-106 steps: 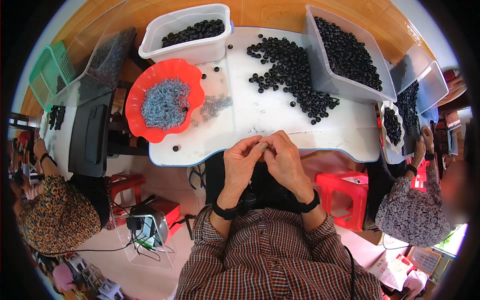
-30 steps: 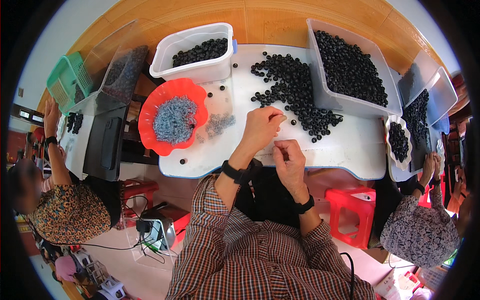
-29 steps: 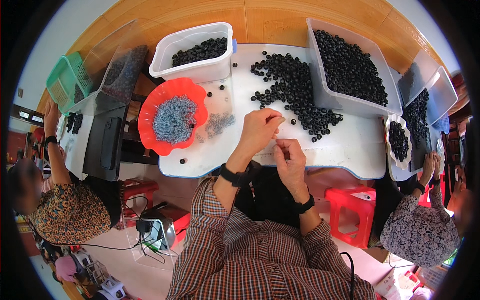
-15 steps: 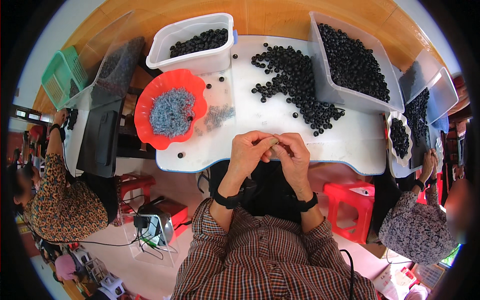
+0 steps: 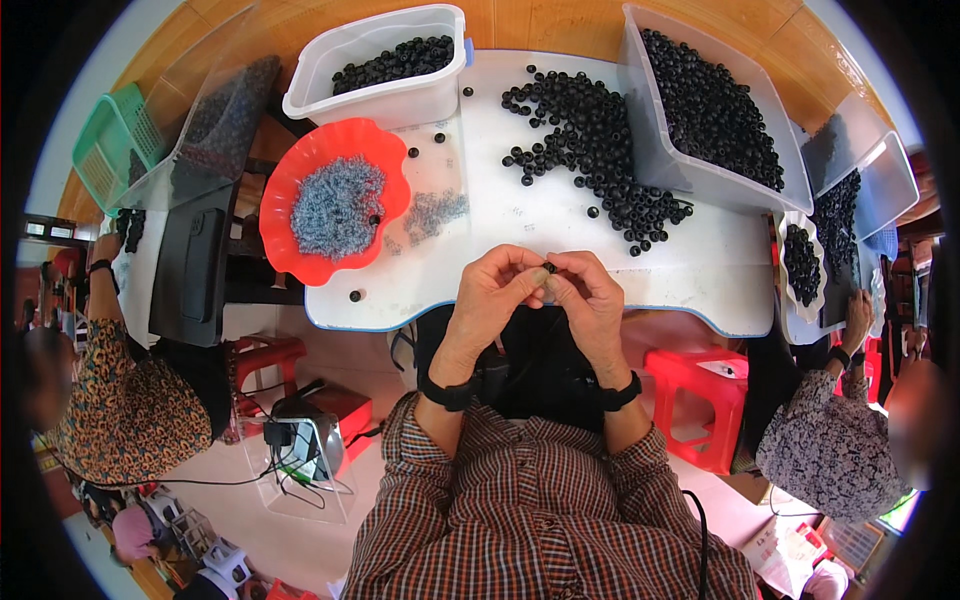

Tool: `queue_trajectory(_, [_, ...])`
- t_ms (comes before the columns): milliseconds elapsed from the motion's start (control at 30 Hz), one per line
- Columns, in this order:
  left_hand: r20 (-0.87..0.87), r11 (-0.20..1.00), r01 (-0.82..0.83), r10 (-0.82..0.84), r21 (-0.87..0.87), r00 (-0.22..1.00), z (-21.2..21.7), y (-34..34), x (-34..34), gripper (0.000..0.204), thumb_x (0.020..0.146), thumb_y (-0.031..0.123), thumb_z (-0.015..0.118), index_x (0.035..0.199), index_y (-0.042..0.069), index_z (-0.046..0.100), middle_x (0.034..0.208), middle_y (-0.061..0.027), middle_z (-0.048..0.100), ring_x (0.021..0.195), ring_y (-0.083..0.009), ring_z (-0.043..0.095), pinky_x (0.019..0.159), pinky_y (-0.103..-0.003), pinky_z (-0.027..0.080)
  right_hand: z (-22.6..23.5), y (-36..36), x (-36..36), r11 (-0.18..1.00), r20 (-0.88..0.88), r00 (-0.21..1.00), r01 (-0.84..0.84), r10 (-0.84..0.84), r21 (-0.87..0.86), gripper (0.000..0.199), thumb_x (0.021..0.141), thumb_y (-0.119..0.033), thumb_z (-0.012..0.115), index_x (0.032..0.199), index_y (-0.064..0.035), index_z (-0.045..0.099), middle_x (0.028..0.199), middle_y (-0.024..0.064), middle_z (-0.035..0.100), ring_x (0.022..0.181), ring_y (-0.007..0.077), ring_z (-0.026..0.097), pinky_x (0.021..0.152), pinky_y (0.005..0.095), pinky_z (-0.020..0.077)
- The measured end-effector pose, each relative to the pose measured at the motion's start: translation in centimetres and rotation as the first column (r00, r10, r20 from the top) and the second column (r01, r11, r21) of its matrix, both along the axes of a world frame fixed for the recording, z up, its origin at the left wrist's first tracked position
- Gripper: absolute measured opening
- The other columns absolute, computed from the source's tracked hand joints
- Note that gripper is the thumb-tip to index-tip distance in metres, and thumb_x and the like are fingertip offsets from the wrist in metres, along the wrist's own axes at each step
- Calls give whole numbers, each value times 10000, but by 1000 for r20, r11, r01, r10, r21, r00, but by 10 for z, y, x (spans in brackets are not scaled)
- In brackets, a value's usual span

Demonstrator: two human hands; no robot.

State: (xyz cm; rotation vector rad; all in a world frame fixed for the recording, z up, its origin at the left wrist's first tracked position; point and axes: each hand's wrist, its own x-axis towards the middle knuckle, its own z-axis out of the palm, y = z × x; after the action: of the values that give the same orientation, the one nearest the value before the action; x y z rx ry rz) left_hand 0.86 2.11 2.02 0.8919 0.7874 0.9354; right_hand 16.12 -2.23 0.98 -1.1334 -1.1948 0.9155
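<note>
No words, numbers or signs could be read with certainty. Toward four o'clock, near the rim of the view, a pale packet (image 5: 783, 552) bore dark and reddish marks that looked like print, and just beside it a brown-edged panel (image 5: 855, 542) showed fine, faint marks, all too small and too bent by the lens to make out. Between three and four o'clock, a pale patch (image 5: 722, 369) on the seat of a red stool (image 5: 690, 378) carried a small dark mark, which could not be told as lettering or otherwise.
</note>
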Motion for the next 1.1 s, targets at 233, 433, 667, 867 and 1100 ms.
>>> queue_trajectory(233, [18,990,128,-129,63,991,4,4,-12,107,899,30,665,974,-17,604,841,-39,639,665,-63,587,604,-193,515,11,-3,6,992,-38,997,-77,73,-103,200,880,34,644,1079,14,658,994,56,631,784,94,616,658,205,515])
queue_trajectory(433, [-57,986,156,-152,67,987,5,2,-15,112,883,28,682,945,-7,595,823,-30,624,647,-56,572,580,-190,506,11,-2,8,985,-76,988,-139,132,-102,192,875,17,660,1063,0,694,978,66,656,745,94,617,609,209,518])
queue_trajectory(667, [-59,987,152,-149,48,987,3,-1,-14,110,902,57,670,948,-4,591,802,-28,617,628,-57,571,546,-189,497,16,-2,10,986,17,990,-139,141,-94,196,865,7,677,1057,-12,707,942,79,664,692,97,612,578,211,512])
queue_trajectory(867, [-39,982,188,-187,28,982,-1,-4,-16,134,952,122,622,953,-4,575,764,-27,599,603,-61,564,519,-192,485,16,-3,10,983,38,986,-160,164,-93,192,858,8,685,1048,-12,708,931,83,663,678,95,605,569,212,505])
queue_trajectory(1100, [-53,983,179,-177,42,983,0,-6,-14,144,979,146,585,935,12,559,684,-21,584,526,-69,533,478,-195,442,16,-5,7,982,-50,987,-156,151,-105,162,879,4,670,1039,31,678,901,69,658,667,86,594,586,208,497])
